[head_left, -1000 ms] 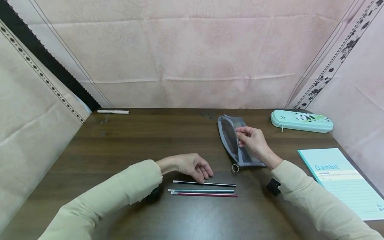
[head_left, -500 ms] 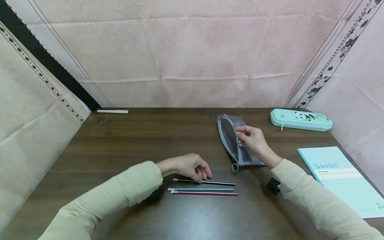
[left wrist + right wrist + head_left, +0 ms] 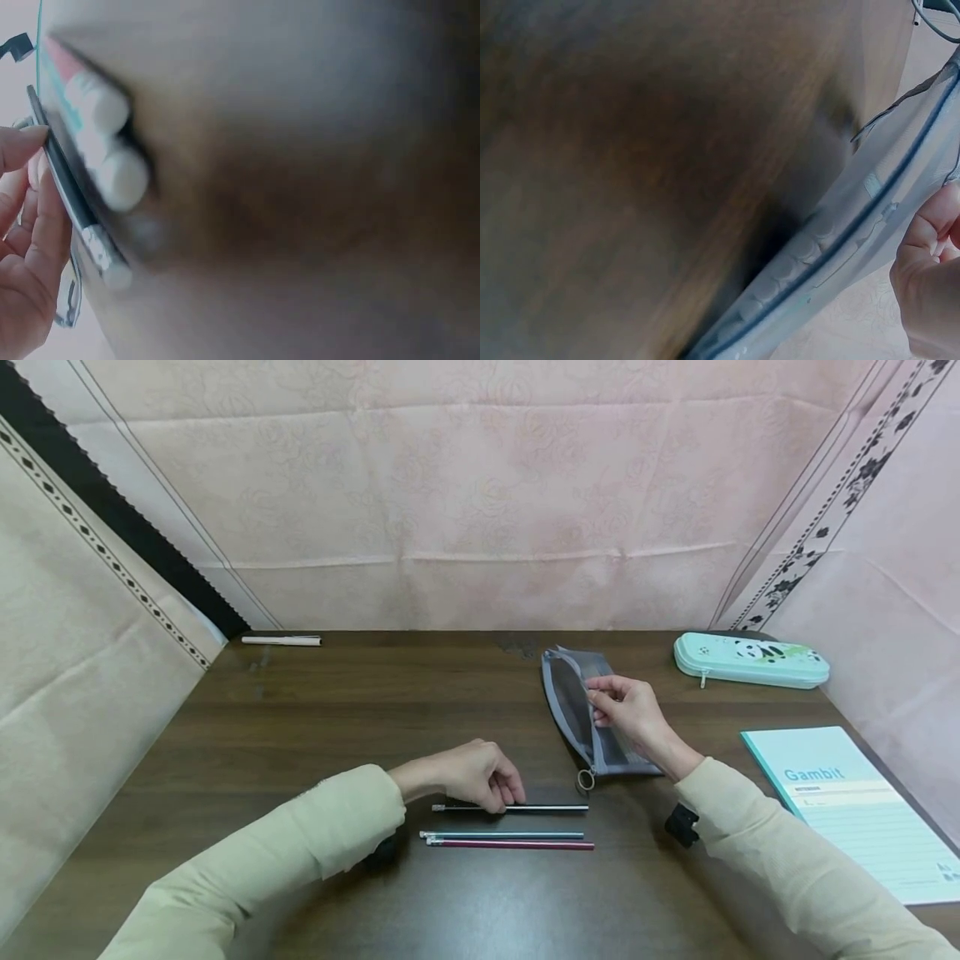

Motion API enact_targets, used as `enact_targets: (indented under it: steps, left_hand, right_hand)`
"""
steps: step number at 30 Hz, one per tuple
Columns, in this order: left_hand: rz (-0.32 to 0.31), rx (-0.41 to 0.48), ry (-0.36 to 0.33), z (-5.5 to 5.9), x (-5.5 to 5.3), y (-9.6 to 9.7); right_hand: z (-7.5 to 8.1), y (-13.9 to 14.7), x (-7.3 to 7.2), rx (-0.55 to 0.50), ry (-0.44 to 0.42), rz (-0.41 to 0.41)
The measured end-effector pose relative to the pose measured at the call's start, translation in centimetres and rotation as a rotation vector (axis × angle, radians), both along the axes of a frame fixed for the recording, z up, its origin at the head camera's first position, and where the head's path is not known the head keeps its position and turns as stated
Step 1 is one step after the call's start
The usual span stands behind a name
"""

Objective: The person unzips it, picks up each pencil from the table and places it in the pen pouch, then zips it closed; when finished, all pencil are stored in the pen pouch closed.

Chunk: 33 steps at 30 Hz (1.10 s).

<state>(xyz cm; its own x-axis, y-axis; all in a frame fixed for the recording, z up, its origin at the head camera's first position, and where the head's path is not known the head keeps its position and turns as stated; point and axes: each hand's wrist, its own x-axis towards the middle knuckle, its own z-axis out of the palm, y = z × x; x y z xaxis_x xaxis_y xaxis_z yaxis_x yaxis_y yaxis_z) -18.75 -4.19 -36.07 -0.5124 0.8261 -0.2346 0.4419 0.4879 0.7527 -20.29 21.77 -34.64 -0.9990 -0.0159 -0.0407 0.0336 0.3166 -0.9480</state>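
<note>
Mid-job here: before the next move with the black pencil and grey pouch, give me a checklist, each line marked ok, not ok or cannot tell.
1. Left hand has the black pencil: ok, pinched between thumb and fingers.
2. Right hand has the grey pouch: ok, pinched at the edge of its opening.
3. Pouch mouth open: ok, a wide gap shows.
4. Black pencil at that mouth: not ok, it is nearer the person than the pouch.
5. Black pencil fully off the table: cannot tell.
6. Teal pencil and dark red pencil apart from the black one: ok, they lie side by side, nearer the person.
</note>
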Motion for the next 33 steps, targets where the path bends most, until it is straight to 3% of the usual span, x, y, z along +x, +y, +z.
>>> enact_targets:
  steps: [7,14,18,25,29,33]
  left_hand:
    - [0.135,0.094,-0.084,1.0,-1.9,-0.5]
    - [0.397,0.170,-0.287,0.8,-3.8,0.0]
    - [0.527,0.219,-0.384,0.3,-4.7,1.3]
    - [0.691,0.352,-0.574,-0.5,-5.7,4.4]
    - [0.761,0.404,-0.672,-0.5,-6.0,6.1]
    - [0.802,0.437,-0.715,-0.4,-6.2,7.8]
  right_hand:
    - [0.1,0.0,0.0,0.005,0.000,-0.005]
    - [0.2,-0.1,0.0,0.007,-0.011,-0.003]
    - [0.1,-0.2,0.0,0.002,-0.014,-0.006]
    - [0.0,-0.3,0.0,0.000,-0.008,-0.003]
    - [0.0,-0.2,-0.1,0.002,-0.009,-0.001]
    - [-0.1,-0.2,-0.1,-0.008,-0.013,-0.002]
